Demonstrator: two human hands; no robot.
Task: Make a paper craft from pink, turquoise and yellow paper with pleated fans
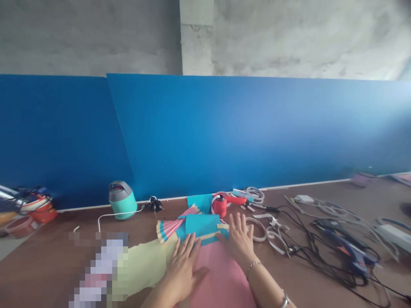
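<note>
My left hand (183, 267) lies flat, fingers apart, on a pink paper sheet (221, 282), its fingertips reaching a turquoise paper piece (202, 224). My right hand (239, 239) presses flat on the right edge of the turquoise piece and the pink sheet. A pleated pink paper fan (171, 226) with yellow and turquoise edges sits just left of the turquoise piece. A pale yellow sheet (144, 265) lies under the left side of the pink one.
A teal and grey small device (122, 200) with a white cable stands at the back left, keys (155, 204) beside it. Red tape dispenser (221, 204), white paper strips (268, 233), a blue glue gun (345, 250) and tangled black cables (321, 252) fill the right. Blue board (224, 132) behind.
</note>
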